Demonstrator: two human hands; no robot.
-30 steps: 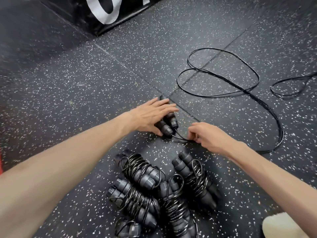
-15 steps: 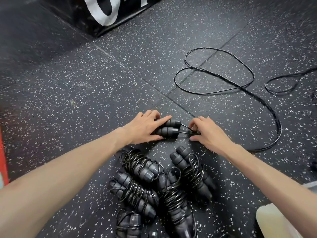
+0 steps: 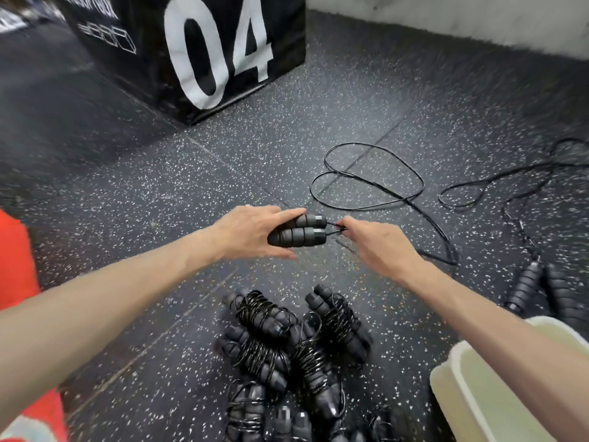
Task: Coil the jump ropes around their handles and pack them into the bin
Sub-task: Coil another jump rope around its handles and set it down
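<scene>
Above the speckled black rubber floor (image 3: 165, 199), near its middle, the left hand (image 3: 245, 232) grips two black ribbed jump-rope handles (image 3: 298, 232) side by side, while the right hand (image 3: 376, 240) pinches the thin black cord (image 3: 376, 177) where it leaves them; its loose loops trail across the floor beyond. Coiled black rope bundles (image 3: 296, 342) lie heaped at the near edge, beside the cream plastic bin (image 3: 471, 387). Those loops could probably tangle or snag another uncoiled rope (image 3: 526, 282) during winding. A black padded box (image 3: 153, 49) at the far left reads "04"; its smaller print is illegible.
</scene>
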